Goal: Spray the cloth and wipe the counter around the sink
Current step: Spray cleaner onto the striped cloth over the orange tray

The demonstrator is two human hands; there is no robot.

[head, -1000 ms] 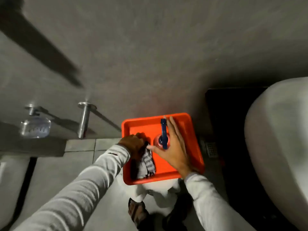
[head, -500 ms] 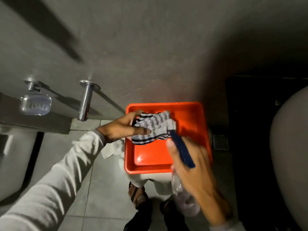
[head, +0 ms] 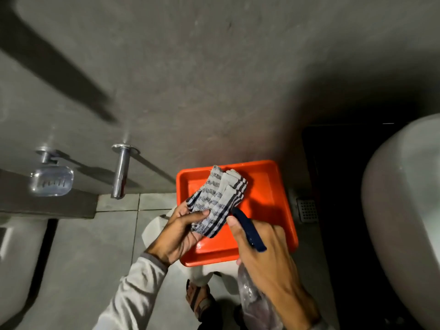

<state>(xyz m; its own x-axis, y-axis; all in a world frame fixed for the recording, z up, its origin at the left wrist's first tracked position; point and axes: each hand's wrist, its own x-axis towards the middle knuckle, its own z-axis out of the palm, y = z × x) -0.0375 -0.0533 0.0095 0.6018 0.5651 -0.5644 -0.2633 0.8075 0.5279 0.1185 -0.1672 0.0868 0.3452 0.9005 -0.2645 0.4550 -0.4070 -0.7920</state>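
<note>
Right hand is wrapped tight round a clear spray bottle, dark blue nozzle aimed at the cloth. Left hand pinches the folded striped cloth, thumb on top, over the orange tray. Beyond, a chrome tap and soap dish on the wall.

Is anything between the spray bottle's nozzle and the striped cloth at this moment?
Nothing visible. The left hand holds the cloth up over the orange tray, and the right hand aims the spray bottle with its nozzle right beside the cloth's lower edge.
</note>
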